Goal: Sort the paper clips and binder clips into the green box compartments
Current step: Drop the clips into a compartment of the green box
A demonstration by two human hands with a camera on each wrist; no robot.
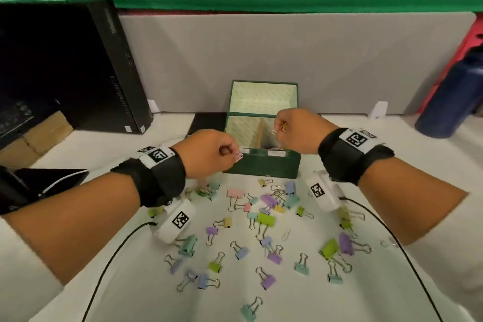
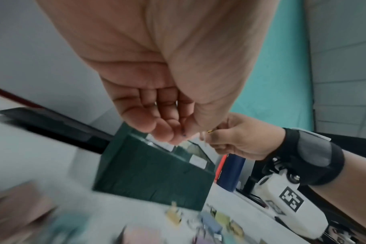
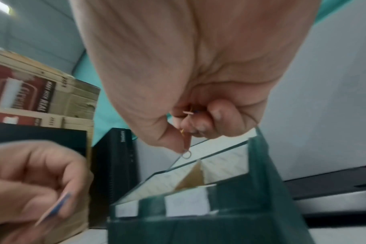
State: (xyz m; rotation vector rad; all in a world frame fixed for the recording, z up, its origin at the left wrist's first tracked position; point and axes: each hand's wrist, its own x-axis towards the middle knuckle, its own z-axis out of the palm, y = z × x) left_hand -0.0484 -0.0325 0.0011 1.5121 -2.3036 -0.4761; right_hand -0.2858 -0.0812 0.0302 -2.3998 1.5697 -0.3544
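Above the green box [image 1: 261,168], both hands [image 1: 209,154] pinching paper clips [image 1: 239,157].

Black computer tower [image 1: 99,65], blue bottle [image 1: 452,102], grey partition [image 1: 261,55]

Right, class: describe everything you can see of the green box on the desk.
The green box is dark green outside, apparently card, with a pale patterned lining. Its lid stands open against the grey partition. A tan divider splits the inside into compartments, and two white labels sit on its front rim. It rests on the white table behind the scattered binder clips. The right hand hovers over it, pinching paper clips; neither hand visibly touches it.
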